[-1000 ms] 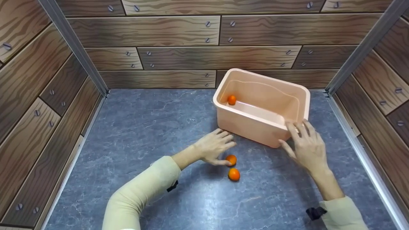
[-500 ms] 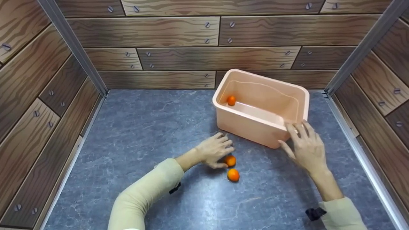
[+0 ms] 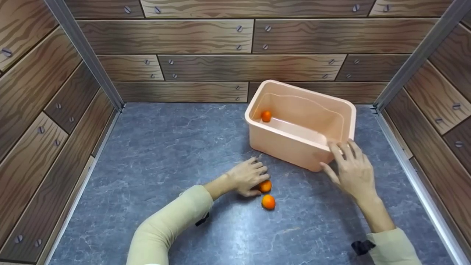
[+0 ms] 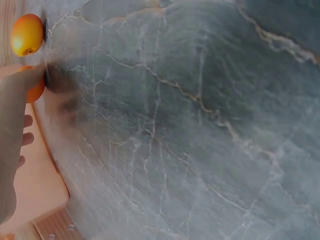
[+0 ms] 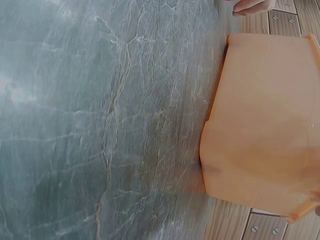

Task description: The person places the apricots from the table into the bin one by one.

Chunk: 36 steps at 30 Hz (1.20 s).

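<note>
My left hand is at a small glossy orange fruit on the floor, thumb on the near side and fingers curled over the far side. In the left wrist view the thumb covers part of that fruit. Just nearer lies a second orange fruit, yellowish on top and apart from the hand. My right hand grips the near right corner of a peach plastic bin, fingers over the rim and thumb against the outer wall. Another orange fruit sits inside the bin at its left end.
The blue-grey marbled floor spreads around the bin and fruits. Wood-patterned walls with metal corner strips enclose it at the back and both sides. The bin stands near the back wall, turned at an angle.
My left hand has drawn back slightly toward me and its fingers have closed in around the farther loose fruit. The right hand and bin have stayed in place.
</note>
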### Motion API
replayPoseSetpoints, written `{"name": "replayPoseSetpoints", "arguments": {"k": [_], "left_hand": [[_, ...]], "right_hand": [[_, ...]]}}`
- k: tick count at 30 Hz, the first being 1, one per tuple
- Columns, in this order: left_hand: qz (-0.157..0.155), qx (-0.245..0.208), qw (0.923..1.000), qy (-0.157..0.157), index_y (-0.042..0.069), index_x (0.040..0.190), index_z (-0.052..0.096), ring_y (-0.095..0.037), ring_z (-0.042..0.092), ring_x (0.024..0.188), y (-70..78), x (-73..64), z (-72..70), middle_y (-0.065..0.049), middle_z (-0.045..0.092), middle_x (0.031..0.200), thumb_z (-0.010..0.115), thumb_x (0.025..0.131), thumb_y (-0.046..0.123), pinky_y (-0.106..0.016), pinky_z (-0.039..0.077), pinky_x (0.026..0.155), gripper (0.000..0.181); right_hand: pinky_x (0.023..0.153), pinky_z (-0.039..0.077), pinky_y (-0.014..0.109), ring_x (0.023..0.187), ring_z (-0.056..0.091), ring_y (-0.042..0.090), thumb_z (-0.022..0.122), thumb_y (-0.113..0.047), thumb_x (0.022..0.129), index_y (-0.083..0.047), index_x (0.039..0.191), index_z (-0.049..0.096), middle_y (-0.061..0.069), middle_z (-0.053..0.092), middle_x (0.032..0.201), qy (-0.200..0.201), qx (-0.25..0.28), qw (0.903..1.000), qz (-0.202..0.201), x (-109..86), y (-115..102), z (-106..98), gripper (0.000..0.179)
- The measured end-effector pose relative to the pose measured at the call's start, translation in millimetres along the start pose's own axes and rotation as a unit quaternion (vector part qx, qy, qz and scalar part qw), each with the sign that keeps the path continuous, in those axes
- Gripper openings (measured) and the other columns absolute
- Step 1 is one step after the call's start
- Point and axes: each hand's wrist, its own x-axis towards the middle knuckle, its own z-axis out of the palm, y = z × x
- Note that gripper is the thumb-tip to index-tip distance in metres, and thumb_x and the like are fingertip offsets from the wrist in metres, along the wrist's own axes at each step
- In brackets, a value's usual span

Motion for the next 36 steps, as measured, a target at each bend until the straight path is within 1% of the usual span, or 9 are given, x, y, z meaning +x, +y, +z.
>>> {"name": "replayPoseSetpoints", "arguments": {"k": [6,12,14,21,24,27,31,36], "left_hand": [[0.001,-0.003,1.0000,0.006,0.023,0.133,0.059,-0.019,0.061,0.121,2.5,1.4,2.1,0.001,0.064,0.129,0.053,0.099,0.065,-0.041,0.047,0.111,0.054],[0.003,-0.003,0.9998,0.019,0.024,0.128,0.061,-0.018,0.061,0.117,5.6,2.2,5.6,0.002,0.064,0.124,0.053,0.100,0.063,-0.039,0.047,0.105,0.049],[0.004,-0.003,0.9997,0.025,0.023,0.127,0.061,-0.018,0.061,0.115,6.2,2.8,6.4,0.003,0.065,0.122,0.053,0.101,0.063,-0.039,0.047,0.103,0.048],[-0.005,0.001,0.9996,0.029,0.023,0.124,0.063,-0.018,0.062,0.116,6.3,3.7,6.6,0.003,0.066,0.123,0.052,0.101,0.064,-0.039,0.046,0.107,0.048],[-0.006,-0.003,0.9996,0.029,0.023,0.124,0.063,-0.018,0.062,0.117,6.4,4.0,7.7,0.003,0.067,0.123,0.051,0.101,0.065,-0.039,0.046,0.106,0.049],[-0.007,-0.006,0.9995,0.031,0.022,0.124,0.064,-0.018,0.062,0.116,6.2,3.6,8.5,0.003,0.067,0.123,0.051,0.101,0.065,-0.038,0.047,0.105,0.050],[-0.009,-0.008,0.9993,0.036,0.022,0.122,0.064,-0.018,0.062,0.116,5.8,3.1,8.7,0.003,0.067,0.122,0.052,0.101,0.066,-0.039,0.046,0.107,0.051],[-0.018,-0.016,0.9987,0.044,0.022,0.121,0.065,-0.018,0.062,0.117,5.1,3.3,8.0,0.003,0.067,0.122,0.053,0.100,0.066,-0.040,0.046,0.110,0.050]], "right_hand": [[0.085,0.056,0.062,0.124,0.060,0.049,0.038,-0.070,0.104,-0.009,0.139,0.062,0.022,0.067,0.122,-0.002,-0.004,1.0000,-0.001,-0.5,0.6,0.7,0.075],[0.084,0.056,0.062,0.123,0.061,0.050,0.051,-0.064,0.100,-0.009,0.138,0.063,0.023,0.067,0.121,0.005,0.000,1.0000,-0.003,-1.0,0.8,1.1,0.069],[0.083,0.057,0.062,0.123,0.061,0.050,0.052,-0.063,0.099,-0.009,0.139,0.063,0.023,0.067,0.121,0.006,0.001,1.0000,-0.003,-1.0,0.9,1.5,0.068],[0.081,0.056,0.061,0.122,0.062,0.049,0.057,-0.060,0.095,-0.007,0.136,0.065,0.022,0.067,0.120,0.014,-0.005,0.9998,-0.011,-0.7,1.0,1.9,0.067],[0.082,0.056,0.061,0.122,0.062,0.050,0.058,-0.060,0.095,-0.007,0.135,0.066,0.023,0.067,0.120,0.016,-0.005,0.9998,-0.009,-0.7,0.9,1.7,0.067],[0.082,0.056,0.062,0.122,0.061,0.050,0.056,-0.061,0.096,-0.007,0.135,0.066,0.023,0.067,0.120,0.016,-0.001,0.9998,-0.008,-0.6,0.6,1.4,0.068],[0.082,0.057,0.062,0.122,0.061,0.050,0.053,-0.063,0.099,-0.007,0.136,0.065,0.022,0.067,0.120,0.015,-0.003,0.9998,-0.010,-0.7,0.5,1.5,0.068],[0.083,0.056,0.062,0.122,0.061,0.050,0.055,-0.062,0.097,-0.007,0.137,0.064,0.023,0.067,0.121,0.015,-0.004,0.9998,-0.010,-0.8,1.0,2.2,0.068]]}}
